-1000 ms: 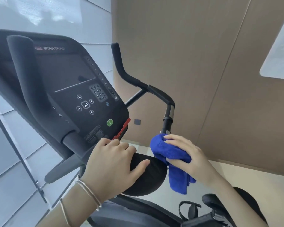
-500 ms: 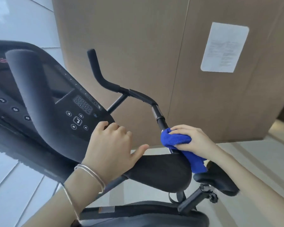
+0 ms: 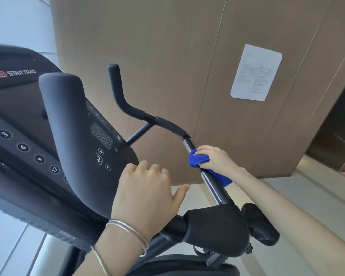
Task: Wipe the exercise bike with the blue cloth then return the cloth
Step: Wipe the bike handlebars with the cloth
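Note:
The black exercise bike fills the left and bottom of the view, with its console (image 3: pixel 26 124) at the left. My right hand (image 3: pixel 217 159) is wrapped around the right handlebar (image 3: pixel 211 184) with the blue cloth (image 3: pixel 198 159) bunched under it; one end of the cloth hangs behind the bar. My left hand (image 3: pixel 145 193) rests on the bike's frame just below the console, fingers curled over it, beside the padded elbow rest (image 3: pixel 217 230). The upright left grip (image 3: pixel 68 126) stands in front of the console.
A brown panelled wall (image 3: pixel 167 56) stands close behind the handlebars, with a white paper sheet (image 3: pixel 256 72) stuck on it. The bike's saddle (image 3: pixel 261 224) shows at lower right above a pale floor. A dark doorway opens at the far right.
My right hand has slid the blue cloth up from the elbow rest along the handlebar. The view has swung, showing more of the wall and paper. My left hand stays on the frame.

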The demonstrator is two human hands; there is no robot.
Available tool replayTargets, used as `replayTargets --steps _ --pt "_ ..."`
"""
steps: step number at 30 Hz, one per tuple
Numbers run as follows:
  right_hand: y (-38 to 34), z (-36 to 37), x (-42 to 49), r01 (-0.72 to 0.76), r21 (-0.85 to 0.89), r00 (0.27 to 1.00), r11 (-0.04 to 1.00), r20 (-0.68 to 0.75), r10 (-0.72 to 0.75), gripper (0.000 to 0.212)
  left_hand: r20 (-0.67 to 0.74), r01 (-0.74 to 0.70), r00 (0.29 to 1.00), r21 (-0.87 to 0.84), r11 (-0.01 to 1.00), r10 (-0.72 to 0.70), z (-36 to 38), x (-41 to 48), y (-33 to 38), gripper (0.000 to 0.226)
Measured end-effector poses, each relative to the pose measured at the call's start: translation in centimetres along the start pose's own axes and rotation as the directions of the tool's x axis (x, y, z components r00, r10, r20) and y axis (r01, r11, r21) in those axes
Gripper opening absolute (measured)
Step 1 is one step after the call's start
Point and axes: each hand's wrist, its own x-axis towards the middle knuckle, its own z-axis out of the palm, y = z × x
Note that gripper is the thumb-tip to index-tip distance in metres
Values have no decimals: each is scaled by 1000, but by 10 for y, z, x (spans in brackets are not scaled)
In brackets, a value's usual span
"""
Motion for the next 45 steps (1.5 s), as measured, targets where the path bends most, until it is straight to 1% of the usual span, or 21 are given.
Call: replayTargets --steps 2,5,7,9,12,15,18,20,23,25,29,32,34,36,38,40,42,44,45 --pt "4 2 3 45 -46 999 998 12 -44 33 7 8 1000 -36 999 -7 -1 0 -1 63" --pt "18 2 2 110 -58 994 992 22 -109 33 0 -1 1000 -75 997 1 -3 1 -2 61" --pt "25 3 9 136 -69 991 988 29 -134 30 -1 -7 1000 -47 999 7 -4 1 -1 55" --pt "26 6 26 157 -124 987 980 30 -155 28 -19 -8 1000 -31 999 8 -2 1 0 50" --pt "22 9 56 194 -199 981 961 21 -194 25 24 1 1000 -9 1000 -1 -2 2 0 51" --pt "19 10 77 137 -143 990 980 -3 -139 23 25 30 999 -4 1000 -30 -2 2 0 54" --pt "19 13 88 125 -166 992 978 2 -127 21 25 44 999 9 999 -44 -3 3 0 52" --pt "21 15 87 124 -130 992 984 -12 -127 22 56 33 998 19 999 -34 -5 3 0 50" --pt "27 17 82 104 -41 994 994 -42 -106 23 59 9 998 40 999 -12 -6 2 0 46" --pt "28 18 80 103 -28 993 994 -48 -105 24 74 -7 997 21 1000 6 -7 2 0 48" --pt "26 17 77 129 -70 991 989 -15 -130 22 117 -17 993 -59 998 24 -9 3 -2 59" --pt "25 18 77 140 -89 990 986 -17 -142 20 128 -108 985 -49 993 114 -6 6 -3 55" --pt "24 18 77 138 -95 989 986 -30 -142 20 117 -138 983 -31 990 141 -8 5 -3 52" --pt "25 19 76 138 -103 989 985 -35 -142 20 111 -146 983 -16 989 147 -10 2 -1 49" --pt "25 19 76 142 -114 988 983 -40 -148 19 66 -143 987 -14 990 144 -8 1 0 48" --pt "22 18 77 145 -119 988 982 -40 -150 19 64 -135 989 -10 991 136 -9 1 0 49" --pt "18 16 74 177 -146 984 973 -5 -180 19 72 -125 990 -1 992 125 -8 0 0 50" --pt "21 17 67 258 -219 966 941 49 -253 20 97 -126 987 0 992 125 -9 -1 -1 51" --pt "25 19 63 282 -222 959 933 53 -277 20 109 -126 986 -2 992 126 -9 -1 -1 51"
